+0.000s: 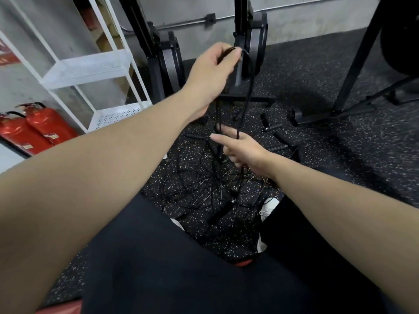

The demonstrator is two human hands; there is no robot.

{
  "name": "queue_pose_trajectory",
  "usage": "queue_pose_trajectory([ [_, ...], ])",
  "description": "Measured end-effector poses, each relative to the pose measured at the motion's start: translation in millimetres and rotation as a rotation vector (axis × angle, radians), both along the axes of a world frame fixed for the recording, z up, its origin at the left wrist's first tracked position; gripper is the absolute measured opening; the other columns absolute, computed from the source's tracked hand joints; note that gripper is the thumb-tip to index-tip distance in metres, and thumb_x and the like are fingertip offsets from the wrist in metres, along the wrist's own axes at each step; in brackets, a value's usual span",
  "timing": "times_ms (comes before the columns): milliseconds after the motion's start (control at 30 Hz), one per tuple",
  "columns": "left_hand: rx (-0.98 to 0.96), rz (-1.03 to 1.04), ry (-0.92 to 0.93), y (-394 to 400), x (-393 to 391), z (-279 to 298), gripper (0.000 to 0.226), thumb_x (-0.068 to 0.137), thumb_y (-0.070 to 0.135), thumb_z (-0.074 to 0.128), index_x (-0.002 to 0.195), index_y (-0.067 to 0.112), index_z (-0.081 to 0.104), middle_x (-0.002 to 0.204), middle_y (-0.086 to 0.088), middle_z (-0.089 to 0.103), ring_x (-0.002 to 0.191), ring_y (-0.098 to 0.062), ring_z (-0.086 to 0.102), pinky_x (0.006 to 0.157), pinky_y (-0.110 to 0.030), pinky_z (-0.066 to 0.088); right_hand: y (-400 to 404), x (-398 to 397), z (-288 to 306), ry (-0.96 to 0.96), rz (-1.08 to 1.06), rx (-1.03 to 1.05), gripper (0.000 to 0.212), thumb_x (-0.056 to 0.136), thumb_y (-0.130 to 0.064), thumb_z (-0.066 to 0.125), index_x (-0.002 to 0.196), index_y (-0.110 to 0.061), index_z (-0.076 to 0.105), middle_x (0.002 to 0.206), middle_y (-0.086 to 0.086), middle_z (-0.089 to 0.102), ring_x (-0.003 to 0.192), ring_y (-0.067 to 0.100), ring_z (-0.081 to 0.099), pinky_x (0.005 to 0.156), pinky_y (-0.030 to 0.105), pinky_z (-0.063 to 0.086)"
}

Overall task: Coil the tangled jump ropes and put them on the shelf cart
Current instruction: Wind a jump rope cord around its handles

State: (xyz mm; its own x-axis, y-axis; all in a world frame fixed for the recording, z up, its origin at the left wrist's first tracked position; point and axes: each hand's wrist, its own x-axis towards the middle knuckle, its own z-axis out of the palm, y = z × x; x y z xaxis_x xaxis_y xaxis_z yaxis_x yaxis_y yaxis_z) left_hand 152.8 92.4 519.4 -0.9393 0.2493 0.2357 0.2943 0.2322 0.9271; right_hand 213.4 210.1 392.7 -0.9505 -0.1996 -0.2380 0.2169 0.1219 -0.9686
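My left hand (213, 71) is raised in front of me and grips the top of a black jump rope (248, 87), which hangs down in loops. Lower down, my right hand (240, 148) reaches into the hanging strands with its fingers stretched out, and the rope runs across them. The rope's black handles (223, 209) dangle just above the floor. A tangle of thin black ropes (195, 184) lies on the speckled floor below, with several more handles (275, 137) scattered behind it. The white shelf cart (90, 66) stands at the left.
Two red fire extinguishers (34, 130) lie by the wall at the left. Black exercise machines (167, 57) stand upright behind the ropes, and a black stand's legs (347, 105) spread at the right. My dark-trousered legs and white shoes (268, 207) fill the foreground.
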Motion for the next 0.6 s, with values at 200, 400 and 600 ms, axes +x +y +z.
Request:
queue_pose_trajectory([
  [200,0.064,0.002,-0.19,8,4,-24,0.015,0.11,0.029,0.046,0.114,0.022,0.059,0.091,0.005,0.062,0.076,-0.007,0.051,0.064,-0.023,0.036,-12,-4,5,-0.037,0.017,0.014,0.033,0.103,-0.051,0.05,0.091,-0.021,0.061,0.058,-0.01,0.03,0.049,0.009,0.022,0.046,0.024,0.019],
  [400,-0.064,0.335,0.004,-13,36,-85,0.012,0.104,0.028,0.055,0.099,0.021,0.048,0.095,0.004,0.051,0.075,0.0,0.045,0.072,-0.02,0.037,-8,-10,13,-0.221,-0.32,-0.237,0.034,0.105,-0.046,0.046,0.082,-0.024,0.056,0.046,-0.011,0.036,0.04,0.009,0.028,0.041,0.023,0.022],
  [600,-0.229,-0.052,-0.303,-20,78,-153,0.027,0.095,0.052,0.065,0.109,0.03,0.057,0.098,0.013,0.066,0.081,-0.006,0.06,0.075,-0.032,0.048,-2,-21,23,-0.372,-0.494,-0.623,0.042,0.108,-0.044,0.04,0.072,-0.024,0.047,0.05,-0.01,0.024,0.039,0.007,0.018,0.032,0.023,0.014],
])
